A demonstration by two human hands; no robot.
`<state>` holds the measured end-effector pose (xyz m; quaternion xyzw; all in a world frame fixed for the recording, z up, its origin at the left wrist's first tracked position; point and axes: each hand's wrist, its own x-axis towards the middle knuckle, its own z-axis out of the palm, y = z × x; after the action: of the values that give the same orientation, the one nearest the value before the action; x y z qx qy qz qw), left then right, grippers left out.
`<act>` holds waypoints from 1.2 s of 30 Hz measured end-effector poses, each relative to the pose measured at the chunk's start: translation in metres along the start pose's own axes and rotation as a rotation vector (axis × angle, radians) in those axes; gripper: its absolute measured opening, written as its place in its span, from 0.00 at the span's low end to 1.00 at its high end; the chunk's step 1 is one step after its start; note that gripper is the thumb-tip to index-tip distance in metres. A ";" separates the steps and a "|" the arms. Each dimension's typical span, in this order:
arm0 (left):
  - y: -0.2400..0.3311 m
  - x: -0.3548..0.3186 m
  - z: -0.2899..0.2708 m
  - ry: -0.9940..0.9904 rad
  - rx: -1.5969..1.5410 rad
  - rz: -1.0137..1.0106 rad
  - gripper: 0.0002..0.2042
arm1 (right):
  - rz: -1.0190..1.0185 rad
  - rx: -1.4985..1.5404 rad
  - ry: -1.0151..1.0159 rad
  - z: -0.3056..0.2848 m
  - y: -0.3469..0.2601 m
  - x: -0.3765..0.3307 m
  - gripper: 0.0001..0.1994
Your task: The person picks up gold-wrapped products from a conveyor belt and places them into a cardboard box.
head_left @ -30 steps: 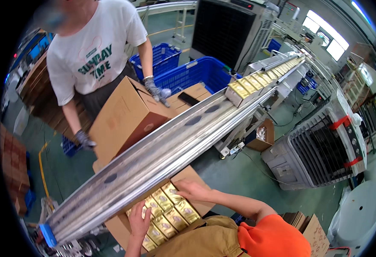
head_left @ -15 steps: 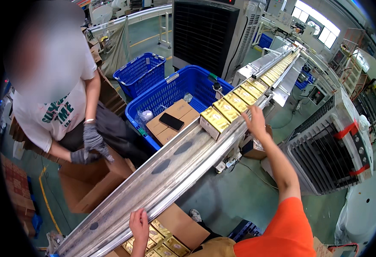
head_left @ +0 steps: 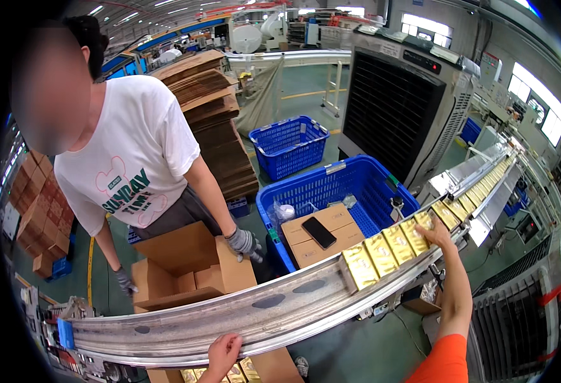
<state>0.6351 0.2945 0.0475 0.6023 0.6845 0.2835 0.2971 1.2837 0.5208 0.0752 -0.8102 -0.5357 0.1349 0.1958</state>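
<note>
A row of several gold boxes (head_left: 386, 251) stands on the metal conveyor (head_left: 229, 321) to my right. My right hand (head_left: 439, 233) reaches over the near rail, its thumb and fingers on a gold box (head_left: 414, 235) in that row. My left hand (head_left: 224, 352) is at the conveyor's near edge, fingers curled in and nothing seen in them. Below it, an open carton (head_left: 275, 367) holds more gold boxes (head_left: 236, 373), partly hidden by the conveyor. Across the conveyor a person in grey gloves has one gloved hand (head_left: 244, 244) at the flap of another open carton (head_left: 194, 298).
A blue basket (head_left: 274, 191) beyond the conveyor holds a brown carton (head_left: 347, 220) with a black phone (head_left: 318, 232) on it. A second blue basket (head_left: 290, 147), stacked flat cardboard (head_left: 219, 140) and a large air cooler (head_left: 392, 102) stand farther back. Another cooler (head_left: 516, 306) is at right.
The view has swung up and left. My right hand has gone from beside the gold boxes onto one of them. My left fingers have curled in. The other person's gloved hands have moved apart.
</note>
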 end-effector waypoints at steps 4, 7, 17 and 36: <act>-0.023 0.031 0.015 -0.151 -0.240 -0.031 0.19 | 0.012 -0.051 -0.307 0.020 -0.063 -0.042 0.54; -0.020 0.049 0.000 -0.278 -0.484 -0.180 0.25 | -0.098 -0.142 -0.401 0.055 -0.145 -0.102 0.53; -0.125 0.028 -0.133 0.001 -0.202 -0.190 0.41 | -0.526 0.267 -0.425 0.184 -0.338 -0.307 0.43; -0.247 -0.216 -0.129 0.303 -0.098 -0.264 0.44 | -0.485 0.290 -0.557 0.296 -0.277 -0.566 0.35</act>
<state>0.3976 0.0485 -0.0376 0.4428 0.7795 0.3626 0.2544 0.7100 0.1472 -0.0543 -0.5567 -0.7195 0.3735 0.1816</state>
